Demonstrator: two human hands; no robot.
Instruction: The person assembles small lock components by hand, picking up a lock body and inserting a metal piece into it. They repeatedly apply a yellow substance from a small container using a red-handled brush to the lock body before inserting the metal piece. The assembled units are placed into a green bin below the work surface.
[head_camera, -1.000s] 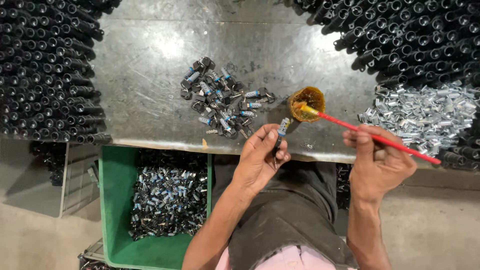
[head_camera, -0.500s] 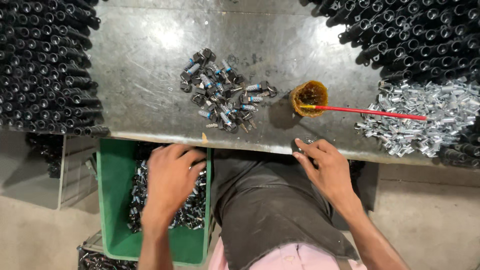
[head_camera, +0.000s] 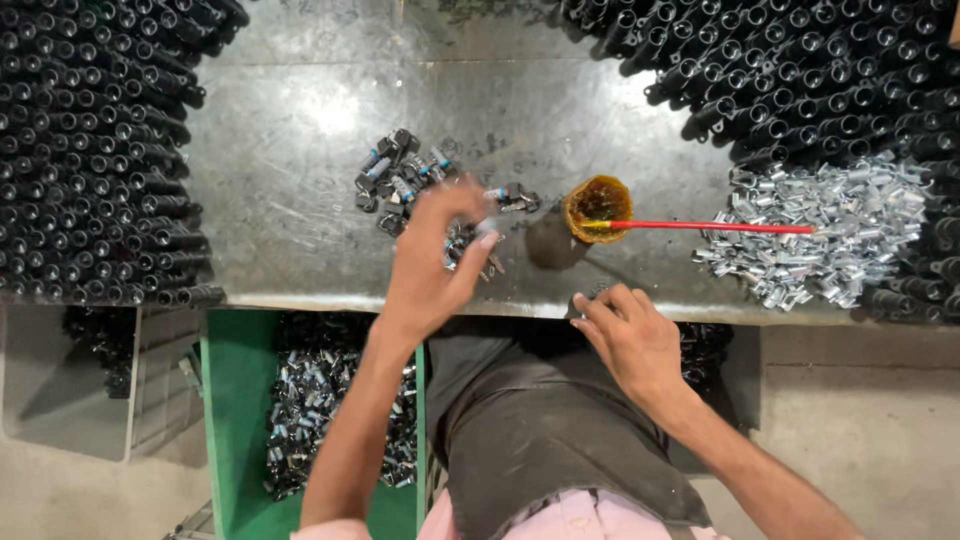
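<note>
My left hand (head_camera: 432, 262) reaches over the near side of a small pile of metal parts with blue ends (head_camera: 420, 185) on the grey metal table (head_camera: 290, 200); its fingers curl down onto the pile, and whether it grips one is hidden by blur. At the table's front edge rests my right hand (head_camera: 630, 335), fingers bent on a small dark metal part (head_camera: 585, 297). An amber cup (head_camera: 597, 208) stands beyond it, with a red stick (head_camera: 715, 228) lying across its rim.
Stacks of black tubes fill the left (head_camera: 90, 150) and the far right (head_camera: 800, 70) of the table. A heap of shiny silver pieces (head_camera: 820, 230) lies at the right. A green bin (head_camera: 235, 400) of finished parts sits below the table's edge, left of my lap.
My left hand rose from the green bin to the pile of parts on the table. The right hand let go of the red stick, which lies on the cup, and stays at the edge.
</note>
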